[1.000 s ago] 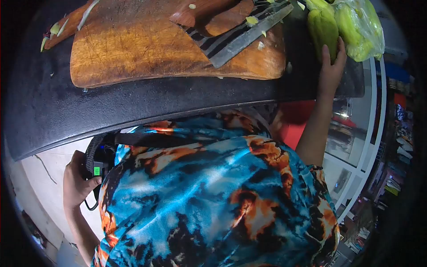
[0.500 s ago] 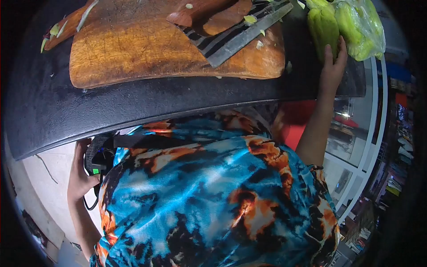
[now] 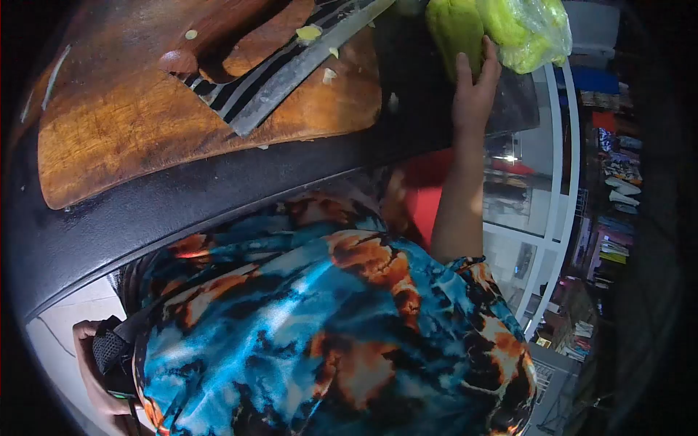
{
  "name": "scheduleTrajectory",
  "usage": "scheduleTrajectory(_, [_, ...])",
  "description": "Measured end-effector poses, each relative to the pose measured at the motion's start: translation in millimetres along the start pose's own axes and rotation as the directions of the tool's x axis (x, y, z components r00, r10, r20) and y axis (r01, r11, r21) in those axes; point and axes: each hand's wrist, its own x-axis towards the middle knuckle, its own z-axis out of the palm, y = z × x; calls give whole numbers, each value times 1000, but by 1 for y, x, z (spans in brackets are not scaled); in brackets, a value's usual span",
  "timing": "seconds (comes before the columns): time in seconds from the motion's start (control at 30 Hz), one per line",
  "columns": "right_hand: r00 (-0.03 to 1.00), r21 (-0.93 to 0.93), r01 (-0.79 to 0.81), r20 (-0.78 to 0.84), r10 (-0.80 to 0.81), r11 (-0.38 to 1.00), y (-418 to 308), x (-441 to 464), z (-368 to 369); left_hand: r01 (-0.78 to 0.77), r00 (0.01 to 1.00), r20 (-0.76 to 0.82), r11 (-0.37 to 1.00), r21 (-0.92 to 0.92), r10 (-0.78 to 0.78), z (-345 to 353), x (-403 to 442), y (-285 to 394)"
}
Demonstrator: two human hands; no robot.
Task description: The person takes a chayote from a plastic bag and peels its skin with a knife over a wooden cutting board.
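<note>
My right hand (image 3: 476,94) reaches to the lower end of a green chayote (image 3: 454,33), its fingers stretched and apart against or just in front of the skin. Beside that chayote lie more pale green ones in a clear plastic bag (image 3: 527,36). Low on the left, by my waist, my left hand (image 3: 91,370) is curled around a black device (image 3: 113,349) on a dark strap; part of the hand is hidden behind it.
A thick wooden cutting board (image 3: 109,152) lies on the black table (image 3: 240,171). On it rests a broad blade (image 3: 291,80) with a dark striped face, beside brown wooden pieces and vegetable scraps. A white-framed glass panel (image 3: 556,167) stands at the right.
The view has shifted and turned, so the board and chayotes appear further left. My left hand appears lower, still around the black device. My right hand stays by the chayote.
</note>
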Motion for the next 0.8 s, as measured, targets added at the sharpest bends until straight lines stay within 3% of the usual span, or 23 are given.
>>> scheduleTrajectory(0.2, [1000,-3,21,-11,-21,1000,4,0,2,-64,997,48,993,103,59,-18,4,-5])
scheduleTrajectory(0.5, [1000,5,21,-9,-21,1000,-1,-2,0,-17,998,68,999,41,14,-14,3,-3])
scheduleTrajectory(0.7, [1000,14,7,-12,-7,1000,-2,-2,0,-45,995,92,976,215,25,-23,4,-4])
scheduleTrajectory(0.8, [1000,7,-2,-9,2,1000,-2,-1,-1,-17,998,67,979,202,3,-18,4,-2])
